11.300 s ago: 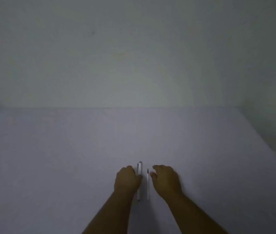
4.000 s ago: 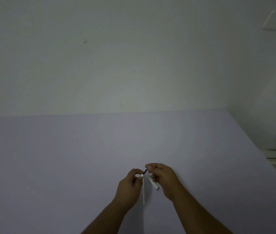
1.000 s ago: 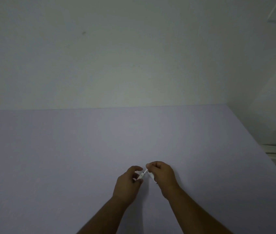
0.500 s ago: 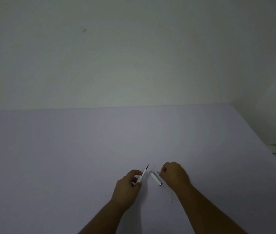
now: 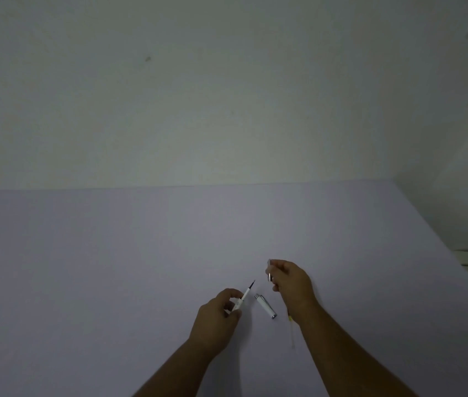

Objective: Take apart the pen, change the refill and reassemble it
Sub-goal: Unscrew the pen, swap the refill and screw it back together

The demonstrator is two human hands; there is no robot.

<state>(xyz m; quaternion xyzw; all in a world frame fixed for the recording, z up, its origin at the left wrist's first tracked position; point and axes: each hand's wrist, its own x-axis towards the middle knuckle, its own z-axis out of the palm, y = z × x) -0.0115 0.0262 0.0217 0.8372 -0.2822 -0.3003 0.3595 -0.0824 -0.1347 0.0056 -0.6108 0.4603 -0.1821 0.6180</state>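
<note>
My left hand point(image 5: 217, 319) grips the white pen barrel point(image 5: 240, 303), tilted up and to the right, with the thin refill point(image 5: 250, 287) sticking out of it, dark tip uppermost. The white pen cap point(image 5: 265, 306) with silver ends lies on the table between my hands. My right hand point(image 5: 291, 285) is raised a little farther away and pinches a small pale pen part point(image 5: 269, 270) in its fingertips. A second thin refill point(image 5: 292, 335) lies on the table, partly hidden by my right wrist.
The work surface is a pale lilac table point(image 5: 141, 267) that ends at a plain wall point(image 5: 198, 110) at the back. The table's right edge point(image 5: 453, 253) runs diagonally, with a pale object beyond it.
My right hand has come up off the table and moved away from me, carrying a small pen part. The cap stays on the table; my left hand has barely moved.
</note>
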